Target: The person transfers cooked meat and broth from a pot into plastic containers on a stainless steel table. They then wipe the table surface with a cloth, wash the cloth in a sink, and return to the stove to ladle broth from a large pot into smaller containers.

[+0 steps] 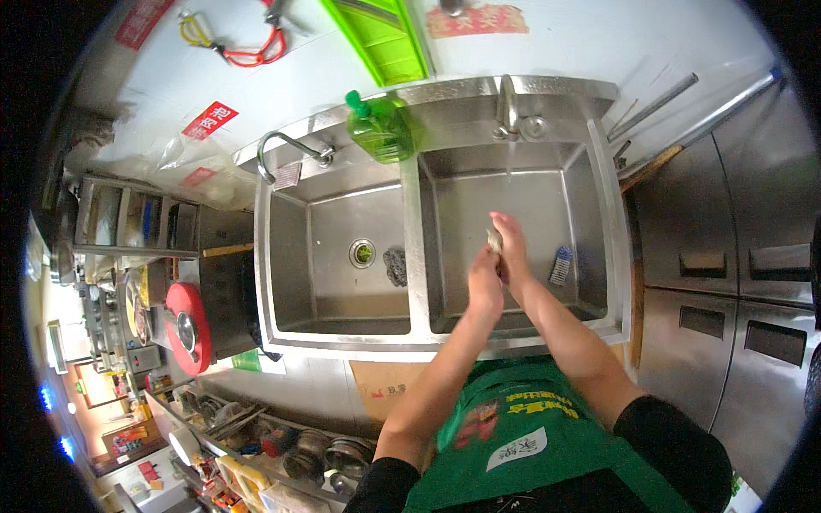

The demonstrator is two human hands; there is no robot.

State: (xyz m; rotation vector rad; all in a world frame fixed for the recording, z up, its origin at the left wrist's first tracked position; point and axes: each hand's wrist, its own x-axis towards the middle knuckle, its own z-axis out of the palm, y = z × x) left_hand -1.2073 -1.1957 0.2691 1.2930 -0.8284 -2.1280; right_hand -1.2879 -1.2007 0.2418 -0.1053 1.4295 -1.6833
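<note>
My left hand (485,280) and my right hand (513,247) meet over the right basin (468,199) of a stainless steel double sink. A small pale object (494,241) pokes out at the top of my left hand's curled fingers; blur hides what it is. My right hand lies along its right side, fingers stretched towards the tap, palm hidden. Beyond them, a thin stream of water (510,163) seems to fall from the right tap (508,106). A blue and grey scrub brush or pad (560,265) lies on the basin floor, right of my hands.
A green detergent jug (385,131) stands on the divider's back end. In the left basin (340,221) lie a steel wool scourer (395,266) and green scraps in the drain (363,253). Steel cabinets (693,224) flank the right. A red round lid or board (189,328) is left.
</note>
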